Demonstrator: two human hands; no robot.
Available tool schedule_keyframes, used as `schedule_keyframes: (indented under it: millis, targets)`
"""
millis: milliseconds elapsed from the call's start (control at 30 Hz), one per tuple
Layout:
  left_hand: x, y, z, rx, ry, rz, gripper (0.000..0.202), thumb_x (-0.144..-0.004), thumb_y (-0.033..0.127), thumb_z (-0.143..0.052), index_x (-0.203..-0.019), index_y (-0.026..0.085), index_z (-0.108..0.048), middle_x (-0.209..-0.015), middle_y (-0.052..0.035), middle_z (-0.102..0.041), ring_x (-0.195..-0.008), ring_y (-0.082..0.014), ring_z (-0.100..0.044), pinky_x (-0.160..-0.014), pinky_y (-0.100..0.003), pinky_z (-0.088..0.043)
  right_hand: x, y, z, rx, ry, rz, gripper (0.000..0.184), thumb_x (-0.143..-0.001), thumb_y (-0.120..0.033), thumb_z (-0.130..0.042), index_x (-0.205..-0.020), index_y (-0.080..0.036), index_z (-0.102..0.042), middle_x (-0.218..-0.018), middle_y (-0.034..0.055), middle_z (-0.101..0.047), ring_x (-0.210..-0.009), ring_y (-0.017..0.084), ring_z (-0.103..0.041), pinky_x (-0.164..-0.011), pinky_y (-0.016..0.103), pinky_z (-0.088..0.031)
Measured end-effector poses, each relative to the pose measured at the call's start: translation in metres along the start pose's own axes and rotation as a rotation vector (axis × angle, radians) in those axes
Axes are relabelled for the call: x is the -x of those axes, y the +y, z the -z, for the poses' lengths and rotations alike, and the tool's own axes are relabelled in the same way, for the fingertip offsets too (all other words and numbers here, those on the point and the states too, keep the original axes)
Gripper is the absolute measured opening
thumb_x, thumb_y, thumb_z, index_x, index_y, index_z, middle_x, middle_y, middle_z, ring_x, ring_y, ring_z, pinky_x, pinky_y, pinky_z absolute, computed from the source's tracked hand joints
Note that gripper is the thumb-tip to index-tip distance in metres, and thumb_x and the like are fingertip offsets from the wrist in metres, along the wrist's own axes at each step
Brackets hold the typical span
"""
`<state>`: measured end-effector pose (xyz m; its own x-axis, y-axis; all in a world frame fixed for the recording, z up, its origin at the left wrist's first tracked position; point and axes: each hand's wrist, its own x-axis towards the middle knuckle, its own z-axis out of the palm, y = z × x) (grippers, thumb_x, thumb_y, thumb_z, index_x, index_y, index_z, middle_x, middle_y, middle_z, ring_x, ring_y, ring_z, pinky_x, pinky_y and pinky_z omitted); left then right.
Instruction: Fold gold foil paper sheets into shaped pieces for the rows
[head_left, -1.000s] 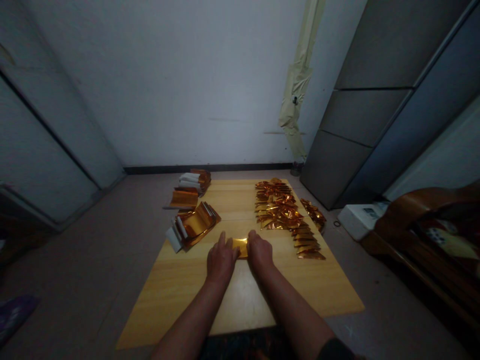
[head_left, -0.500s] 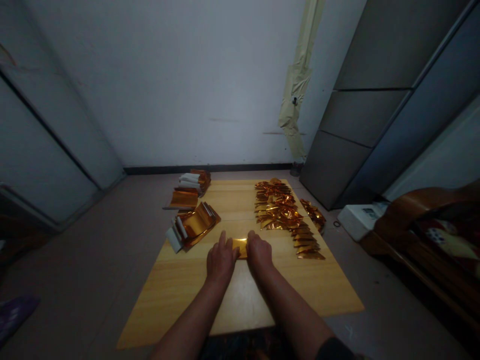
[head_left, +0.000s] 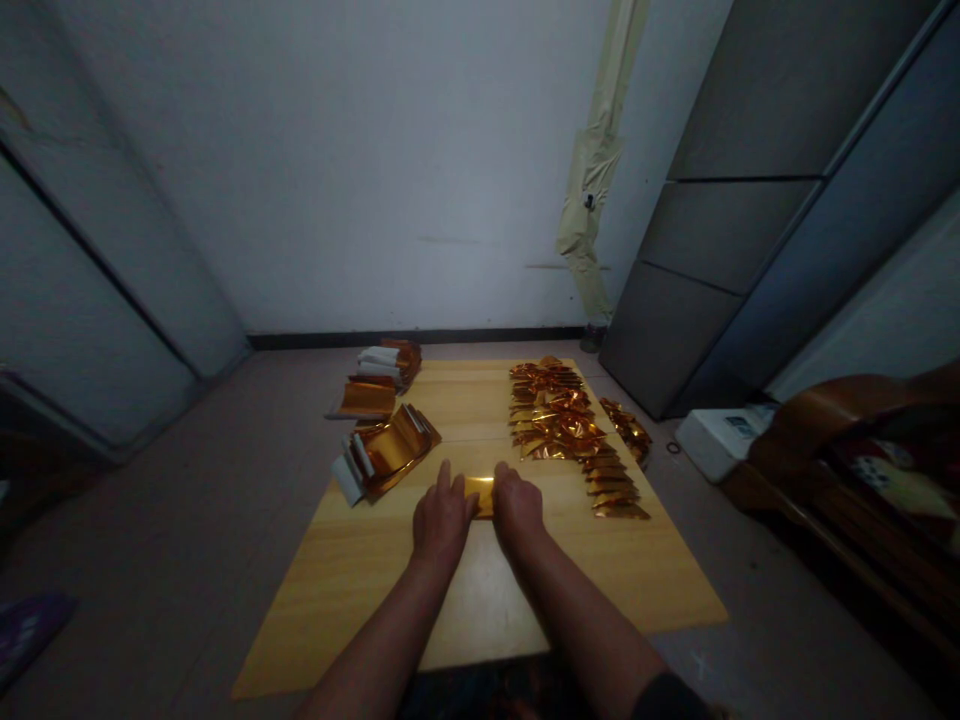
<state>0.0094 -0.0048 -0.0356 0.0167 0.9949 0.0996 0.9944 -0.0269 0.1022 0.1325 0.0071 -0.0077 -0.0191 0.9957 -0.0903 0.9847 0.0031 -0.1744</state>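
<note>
Between my two hands a small folded piece of gold foil paper (head_left: 480,497) lies on the wooden board (head_left: 480,610). My left hand (head_left: 440,515) grips its left end, thumb on the foil and the index finger stretched forward. At the right end my right hand (head_left: 519,508) is closed on the paper, with its fingers curled and covering that edge. To the left is a stack of gold foil sheets (head_left: 394,447) with pale backs. On the right stand rows of folded foil pieces (head_left: 551,410), with a shorter row (head_left: 611,482) nearer me.
More foil sheets (head_left: 367,398) lie at the board's far left corner. Beyond the right edge, a heap of folded foil (head_left: 628,428) sits lower down. A grey refrigerator (head_left: 697,250), a white box (head_left: 712,440) and a wooden chair (head_left: 825,480) stand right. The wall (head_left: 375,200) closes the back.
</note>
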Motion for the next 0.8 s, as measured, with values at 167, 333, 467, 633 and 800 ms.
schedule_keyframes:
  millis: [167,333,467,633,800]
  targets:
    - [0.000,0.001,0.002,0.004,-0.015,0.000,0.035,-0.094,0.035,-0.047,-0.121,0.019,-0.061,-0.151,-0.0150,-0.040,-0.105,-0.0249,-0.063,-0.087,-0.037,-0.053,0.001,0.000,-0.004,0.023,0.011,0.005,0.021,-0.097,-0.014,-0.037,-0.112,-0.016,-0.051,-0.100,0.0132,-0.066,-0.082,0.022,-0.069,-0.065,0.029,-0.047]
    - [-0.001,0.002,0.004,0.010,-0.025,-0.007,0.034,-0.094,0.034,-0.047,-0.122,0.019,-0.060,-0.150,-0.0142,-0.041,-0.106,-0.0258,-0.062,-0.086,-0.038,-0.052,0.004,0.004,-0.006,0.023,0.064,0.012,0.019,-0.095,-0.015,-0.040,-0.108,-0.019,-0.053,-0.108,0.0113,-0.061,-0.091,0.020,-0.064,-0.066,0.027,-0.046]
    - [-0.001,0.002,0.002,0.018,-0.015,-0.020,0.036,-0.093,0.034,-0.047,-0.123,0.019,-0.060,-0.148,-0.0137,-0.043,-0.107,-0.0262,-0.061,-0.087,-0.038,-0.051,0.012,0.009,-0.006,-0.130,0.182,0.025,0.014,-0.090,-0.021,-0.050,-0.102,-0.022,-0.057,-0.114,0.0079,-0.057,-0.107,0.021,-0.052,-0.075,0.026,-0.045]
    - [0.000,-0.001,0.001,0.009,0.000,-0.029,0.038,-0.094,0.035,-0.045,-0.125,0.019,-0.059,-0.148,-0.0132,-0.044,-0.109,-0.0274,-0.058,-0.085,-0.040,-0.050,0.022,0.003,-0.013,-0.291,0.197,-0.010,0.019,-0.082,-0.026,-0.057,-0.100,-0.020,-0.060,-0.133,0.0102,-0.051,-0.115,0.025,-0.047,-0.090,0.035,-0.040]
    - [0.000,-0.002,0.006,-0.005,0.045,-0.051,0.036,-0.092,0.037,-0.047,-0.121,0.021,-0.063,-0.143,-0.0114,-0.050,-0.116,-0.0310,-0.051,-0.088,-0.046,-0.045,0.027,0.001,-0.018,-0.360,0.205,-0.020,0.016,-0.082,-0.027,-0.057,-0.095,-0.019,-0.060,-0.142,0.0122,-0.046,-0.123,0.027,-0.043,-0.094,0.038,-0.035]
